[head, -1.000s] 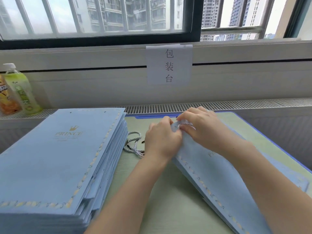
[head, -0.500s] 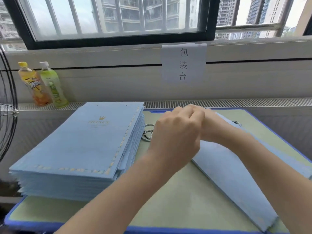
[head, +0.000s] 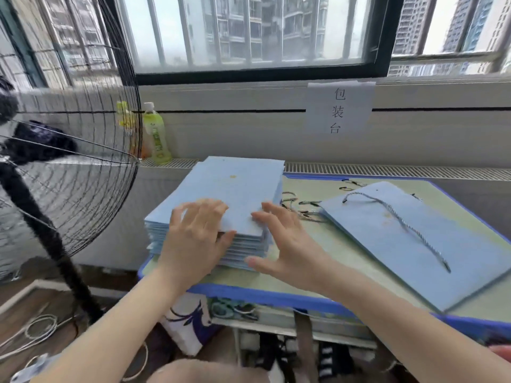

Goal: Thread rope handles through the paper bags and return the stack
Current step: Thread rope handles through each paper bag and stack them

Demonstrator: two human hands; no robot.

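A thick stack of light-blue paper bags stands at the left end of the table. My left hand lies flat on its near left corner, fingers spread on the top bag and thumb against the front edge. My right hand is at the near right corner with fingers apart, fingertips touching the stack's edge. To the right a single blue bag lies flat with a grey rope handle through it. Several loose rope handles lie between the stack and that bag.
A green table mat with a blue edge carries everything. A large standing fan is close on the left. Two drink bottles stand on the sill behind the stack, and a paper sign hangs on the wall. Cables lie on the floor.
Both hands have left the single bag at the right and moved left onto the stack. That bag now lies flat with its rope handle on top. The view has swung left.
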